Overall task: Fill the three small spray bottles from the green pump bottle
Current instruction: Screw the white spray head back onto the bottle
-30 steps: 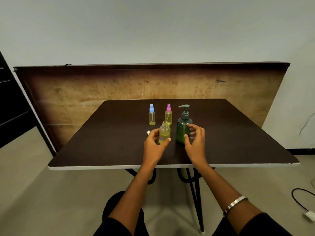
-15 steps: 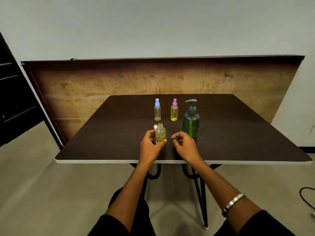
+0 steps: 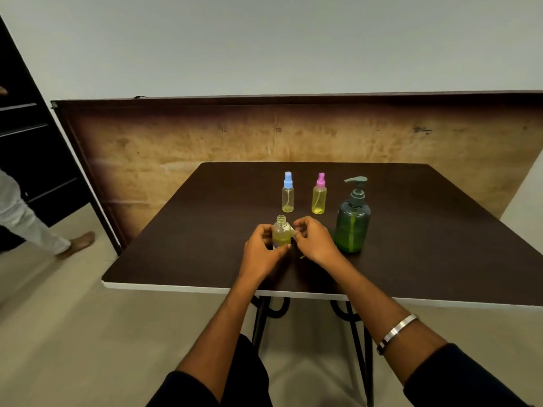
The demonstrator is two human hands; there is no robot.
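Spray bottle number three, the uncapped one (image 3: 282, 232), sits upright near the front edge of the dark table (image 3: 440, 245), and that's where both our hands are. Our left hand (image 3: 262, 254) wraps its fingers and thumb around the lower body of it, open neck poking up above the fingers, yellowish liquid inside. Our right hand (image 3: 316, 241) is curled up just to the right of that bottle, fingertips pinched together close against its side. Whether it's actually holding something small in there, we can't tell, the fingers hide it.

Using the green pump bottle (image 3: 352, 221) as the landmark: it stands upright just right of our right hand, not touching it. Behind and to the left of the pump stands the pink-capped spray bottle (image 3: 319, 195), and further left of that the blue-capped spray bottle (image 3: 287, 193), both capped, upright, with yellow liquid low in them.

Silver bracelet (image 3: 397, 333) on our right wrist.
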